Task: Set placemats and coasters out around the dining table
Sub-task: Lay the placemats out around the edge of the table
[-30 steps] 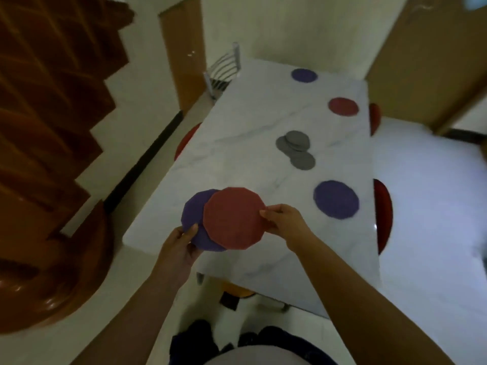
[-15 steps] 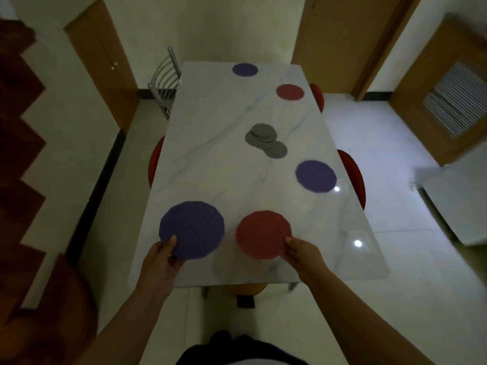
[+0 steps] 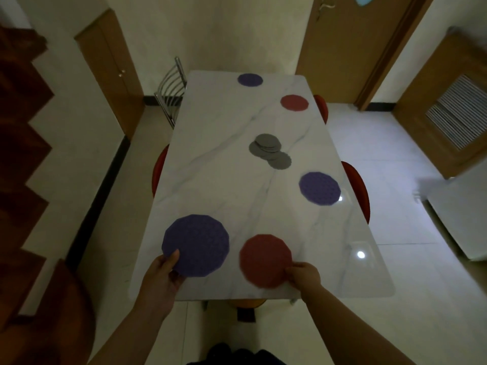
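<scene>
I stand at the near end of a white marble dining table (image 3: 210, 180). My left hand (image 3: 160, 277) grips the near edge of a round purple placemat (image 3: 196, 245) over the table's near left. My right hand (image 3: 303, 275) pinches the near right edge of a round red placemat (image 3: 264, 259), which looks blurred. Three more placemats lie flat: purple (image 3: 319, 188) at the right edge, red (image 3: 294, 102) farther back, purple (image 3: 250, 79) at the far end. A loose pile of small grey coasters (image 3: 268, 150) sits mid-table.
Red chair seats poke out at the table's left (image 3: 158, 172) and right (image 3: 355, 185) sides, with another at the far right (image 3: 321, 106). A metal-backed chair (image 3: 171, 88) stands at the far left corner. Wooden doors line the far wall; a dark wooden stair rail runs along the left.
The two placemats, overlapped in front of me a second ago, have been drawn apart: purple to the left, red to the right and nearer the table's end. My view has swung square to the table.
</scene>
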